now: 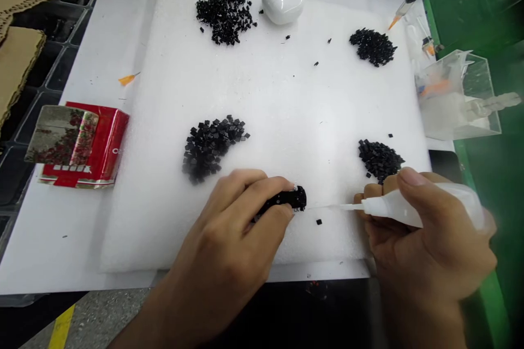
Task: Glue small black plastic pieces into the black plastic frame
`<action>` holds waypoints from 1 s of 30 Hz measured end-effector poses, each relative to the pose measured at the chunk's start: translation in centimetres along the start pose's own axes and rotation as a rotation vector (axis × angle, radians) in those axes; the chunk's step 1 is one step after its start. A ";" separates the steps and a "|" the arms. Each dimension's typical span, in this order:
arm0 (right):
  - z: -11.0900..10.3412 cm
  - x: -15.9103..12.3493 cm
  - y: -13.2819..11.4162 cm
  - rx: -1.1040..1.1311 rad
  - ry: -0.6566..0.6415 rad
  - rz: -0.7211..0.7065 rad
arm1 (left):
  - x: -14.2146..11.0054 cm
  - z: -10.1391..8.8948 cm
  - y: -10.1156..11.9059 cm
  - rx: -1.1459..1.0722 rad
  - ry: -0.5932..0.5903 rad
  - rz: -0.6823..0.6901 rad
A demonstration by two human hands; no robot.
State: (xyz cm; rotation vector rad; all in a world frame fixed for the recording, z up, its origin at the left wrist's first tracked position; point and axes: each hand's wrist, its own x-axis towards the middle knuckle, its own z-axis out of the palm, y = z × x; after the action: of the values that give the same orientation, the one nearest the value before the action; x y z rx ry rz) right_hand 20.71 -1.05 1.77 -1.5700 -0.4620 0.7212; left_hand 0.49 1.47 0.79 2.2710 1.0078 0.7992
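The left hand (221,240) is closed in a fingertip pinch on a small black stacked assembly (286,200), which is held over the front of a white foam sheet (286,92) on the desk (69,218). The right hand (426,251) is closed around a white squeeze bottle (409,210), with its fine nozzle (339,207) aimed at the assembly. The tip is just beside the part; contact cannot be confirmed. Main risk, if the bottle holds adhesive or another liquid: over-squeezing could flood the part, wet the fingertips or drip onto the foam. A nozzle slip could be caused by the unsupported grip, with both hands working in mid-air. Relaxed pinch pressure could let pieces shift or drop. A loose black square (318,222) lies just below the assembly and could be stuck to it or lost if brushed. The right-hand fingers are close to a black granule pile (380,161), so that pile could be disturbed; a larger pile of black squares (213,147) is near the left hand.
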 end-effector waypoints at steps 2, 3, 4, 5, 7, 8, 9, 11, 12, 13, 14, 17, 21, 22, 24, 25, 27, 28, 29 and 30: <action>0.1 -0.1 0.0 -0.008 -0.013 -0.008 | 0.0 -0.1 0.2 -0.013 -0.009 0.001; 0.1 -0.1 -0.1 -0.015 -0.009 -0.009 | 0.0 -0.1 0.3 -0.021 -0.014 0.002; 0.2 -0.1 -0.1 -0.022 -0.001 -0.006 | 0.0 -0.2 0.4 -0.031 -0.016 0.002; 0.2 -0.1 -0.2 -0.029 0.006 -0.002 | 0.0 -0.2 0.5 -0.042 -0.013 -0.001; 0.2 -0.1 -0.3 -0.037 0.010 0.003 | -0.1 -0.3 0.6 -0.064 -0.008 -0.012; 0.1 -0.1 -0.3 -0.039 0.008 0.005 | 0.0 -0.3 0.6 -0.073 -0.005 -0.020; 0.1 -0.1 -0.3 -0.038 0.006 0.004 | 0.0 -0.3 0.7 -0.079 -0.003 -0.026; 0.0 -0.1 -0.2 -0.048 0.010 -0.001 | 0.1 -0.2 0.7 -0.078 -0.001 -0.029; -0.1 -0.1 -0.1 -0.057 0.011 -0.004 | 0.2 -0.2 0.7 -0.073 -0.001 -0.025; -0.1 -0.1 0.0 -0.066 0.010 -0.014 | 0.2 -0.2 0.7 -0.069 0.005 -0.023; -0.1 -0.1 0.1 -0.076 0.004 -0.024 | 0.2 -0.1 0.7 -0.070 0.008 -0.023; -0.3 -0.2 0.2 -0.110 -0.041 -0.058 | 0.3 -0.1 0.7 -0.079 0.012 -0.035; -0.5 -0.1 0.4 -0.140 -0.077 -0.113 | 0.3 -0.2 0.8 -0.073 0.001 -0.029; -0.5 -0.1 0.5 -0.138 -0.076 -0.115 | 0.3 -0.3 0.8 -0.081 0.003 -0.035; -0.5 -0.1 0.6 -0.141 -0.076 -0.090 | 0.3 -0.3 0.9 -0.111 0.011 -0.059; -0.4 -0.1 0.6 -0.149 -0.077 -0.081 | 0.3 -0.3 0.9 -0.125 0.014 -0.071; -0.3 -0.2 0.5 -0.164 -0.072 -0.054 | 0.3 -0.3 0.9 -0.131 0.016 -0.084; -0.3 -0.2 0.4 -0.159 -0.052 -0.040 | 0.3 -0.3 0.9 -0.125 0.013 -0.087; -0.2 -0.2 0.4 -0.139 -0.020 -0.029 | 0.2 -0.3 0.9 -0.113 0.013 -0.080; -0.2 -0.1 0.3 -0.109 0.025 -0.019 | 0.2 -0.3 0.9 -0.098 0.012 -0.065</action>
State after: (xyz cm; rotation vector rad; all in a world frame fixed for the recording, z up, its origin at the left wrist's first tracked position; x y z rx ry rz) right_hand 20.74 -1.27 1.53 -1.6722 -0.5039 0.6708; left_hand 0.81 1.19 1.61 2.1426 1.0200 0.8176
